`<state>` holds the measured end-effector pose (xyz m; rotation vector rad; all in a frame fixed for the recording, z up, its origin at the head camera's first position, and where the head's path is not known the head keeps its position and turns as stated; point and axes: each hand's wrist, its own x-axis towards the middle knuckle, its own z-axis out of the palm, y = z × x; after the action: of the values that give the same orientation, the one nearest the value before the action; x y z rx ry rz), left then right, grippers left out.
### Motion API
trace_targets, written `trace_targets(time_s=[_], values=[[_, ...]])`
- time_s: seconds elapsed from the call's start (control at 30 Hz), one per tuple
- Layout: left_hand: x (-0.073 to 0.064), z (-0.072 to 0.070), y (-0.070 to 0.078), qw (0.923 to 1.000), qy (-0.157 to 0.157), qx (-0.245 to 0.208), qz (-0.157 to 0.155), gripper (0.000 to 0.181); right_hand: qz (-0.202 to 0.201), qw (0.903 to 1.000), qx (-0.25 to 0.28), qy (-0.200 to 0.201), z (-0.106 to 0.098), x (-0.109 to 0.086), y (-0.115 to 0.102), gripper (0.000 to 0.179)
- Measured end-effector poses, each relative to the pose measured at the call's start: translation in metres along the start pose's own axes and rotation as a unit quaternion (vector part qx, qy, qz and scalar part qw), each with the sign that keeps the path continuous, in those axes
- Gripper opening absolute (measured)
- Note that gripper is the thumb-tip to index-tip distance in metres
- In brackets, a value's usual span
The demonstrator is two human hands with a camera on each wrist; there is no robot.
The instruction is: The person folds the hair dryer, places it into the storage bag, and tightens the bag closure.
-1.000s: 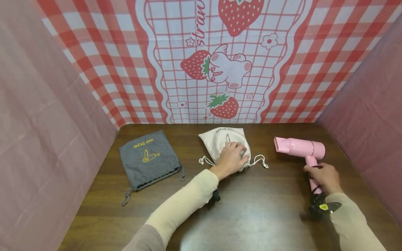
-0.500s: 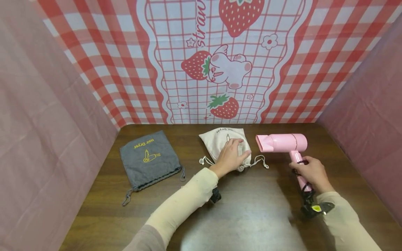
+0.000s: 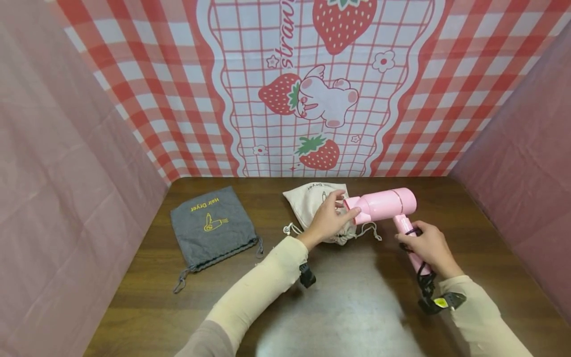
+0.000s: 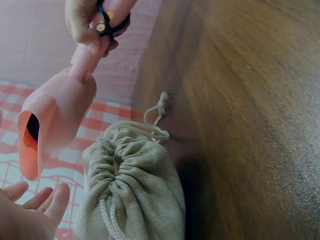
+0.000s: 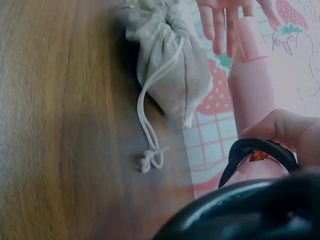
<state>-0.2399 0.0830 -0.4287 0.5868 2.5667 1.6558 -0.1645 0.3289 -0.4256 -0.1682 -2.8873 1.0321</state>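
Note:
My right hand (image 3: 430,246) grips the handle of a pink hair dryer (image 3: 385,205), with its black cord (image 5: 265,145) wound round the handle. The dryer is held up above the table, its flat nozzle pointing left. Close by the nozzle, my left hand (image 3: 327,218) has its fingers extended and spread; the left wrist view shows a gap between fingertips and nozzle. Below both lies a cream drawstring pouch (image 4: 145,185), its mouth gathered tight and its white cords trailing. In the head view the left hand and nozzle cover part of that pouch.
A grey drawstring bag (image 3: 214,230) with yellow "Hair Dryer" print lies flat on the left of the brown wooden table (image 3: 348,302). A red checked strawberry cloth (image 3: 178,99) hangs behind, with pink cloth (image 3: 67,163) along both sides.
My right hand has carried the hair dryer left, from the table's right side to over the cream pouch. My left hand has lifted off the pouch, its fingers now beside the nozzle.

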Motion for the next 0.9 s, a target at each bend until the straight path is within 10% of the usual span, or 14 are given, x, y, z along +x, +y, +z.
trace_targets(time_s=[0.4, 0.9], values=[[0.004, -0.009, -0.005, 0.9992, -0.011, -0.034, 0.019, 0.041, -0.061, 0.9978, -0.019, -0.016, 0.008, -0.006, -0.017, 0.037], [0.001, -0.021, -0.001, 0.9871, -0.143, 0.071, 0.004, 0.065, -0.133, 0.9901, -0.045, -0.011, 0.018, -0.006, -0.024, 0.036]])
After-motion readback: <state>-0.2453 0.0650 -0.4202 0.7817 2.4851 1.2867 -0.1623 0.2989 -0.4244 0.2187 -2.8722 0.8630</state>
